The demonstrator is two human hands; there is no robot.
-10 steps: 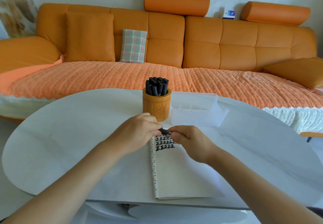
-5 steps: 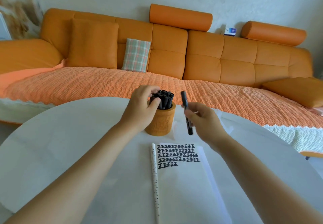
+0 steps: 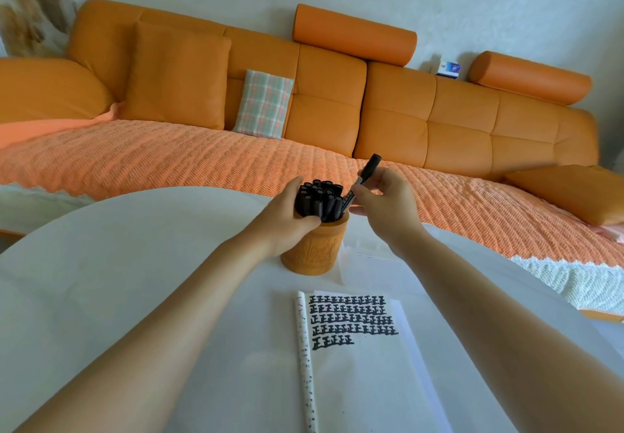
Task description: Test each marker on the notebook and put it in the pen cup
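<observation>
Our right grip [image 3: 381,199] pinches a black marker [image 3: 373,163] between thumb and fingers. The marker is tilted, its capped top sticking up past the knuckles and its lower end dipping at the edge of the cup [image 3: 315,250], which stands just below and to the left of this grip. We cannot tell whether that lower end already touches the other markers.

Our left grip [image 3: 287,216] is curled round the black markers [image 3: 320,196] that stand packed in the cup, thumb on the near side at the rim and fingers round the far left side. The two grips are near each other, with only the markers' tops between them.

The cup is round and orange-brown, and it stands upright on the white desk [image 3: 135,264]. Nearer to us than both grips, between our forearms, the notebook [image 3: 364,382] lies open and flat on the desk, its spotted spine on the left. Five rows of thick black test marks [image 3: 351,321] fill the top of its page, and the last row is short. Under our right wrist, just beside the cup, something pale and clear rests on the desk, too faint to name.

Beyond both grips runs an orange sofa [image 3: 405,122] with a woven orange throw [image 3: 169,162] on its seat. A plaid cushion [image 3: 263,105] leans on the back, far to the left of our grips.
</observation>
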